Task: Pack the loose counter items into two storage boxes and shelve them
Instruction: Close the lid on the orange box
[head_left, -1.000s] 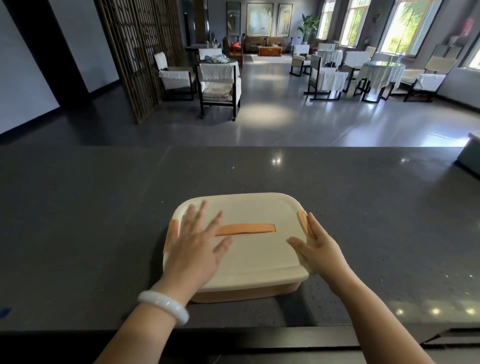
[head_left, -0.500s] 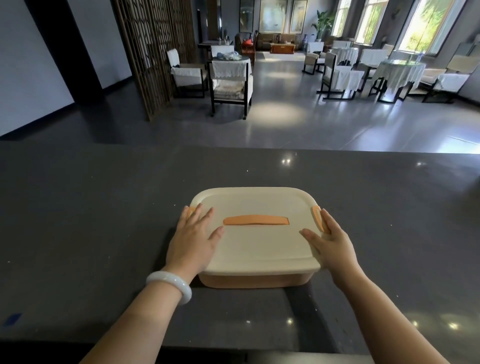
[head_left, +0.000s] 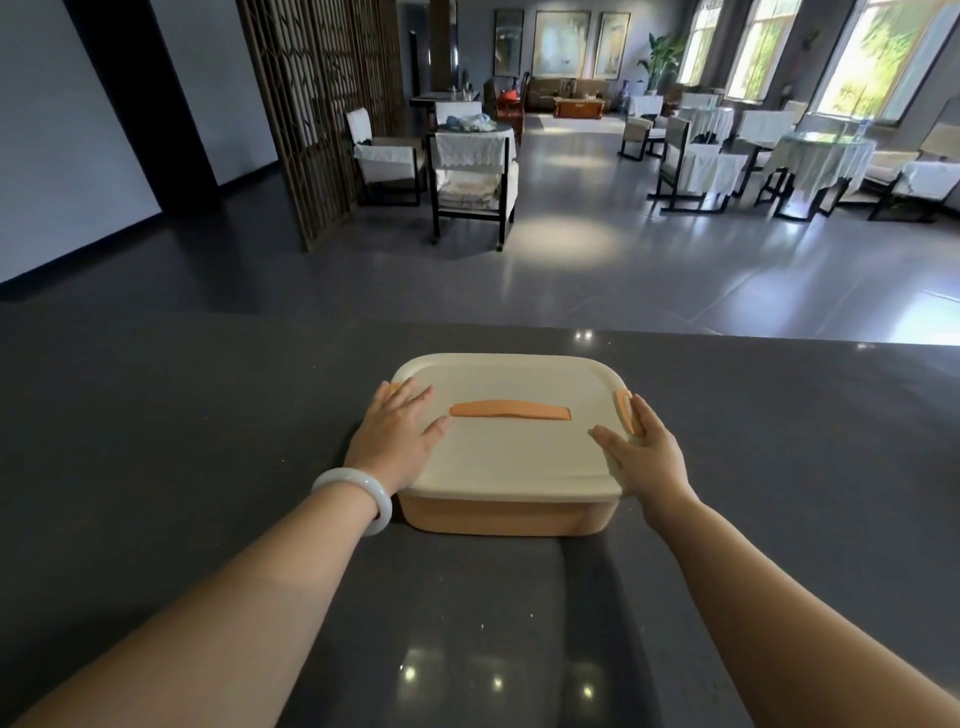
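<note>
An orange storage box (head_left: 504, 517) with a cream lid (head_left: 511, 447) sits closed on the dark counter (head_left: 182, 441). The lid has an orange handle strip (head_left: 510, 410) across its middle and an orange clip (head_left: 623, 408) at its right edge. My left hand (head_left: 395, 439) lies flat on the lid's left side, fingers straight, over the left clip. My right hand (head_left: 641, 452) rests against the lid's right edge, fingers along the right clip, thumb on top of the lid. The box's contents are hidden.
Beyond the counter's far edge lies a grey dining hall floor. A dark-framed chair (head_left: 475, 182) with white covers, a wooden lattice screen (head_left: 322, 104) and cloth-covered tables (head_left: 815, 161) stand far back. A white bangle (head_left: 358, 493) is on my left wrist.
The box sits farther from me on the counter than a second ago, and both arms are stretched out more. My left hand has slid towards the lid's left edge.
</note>
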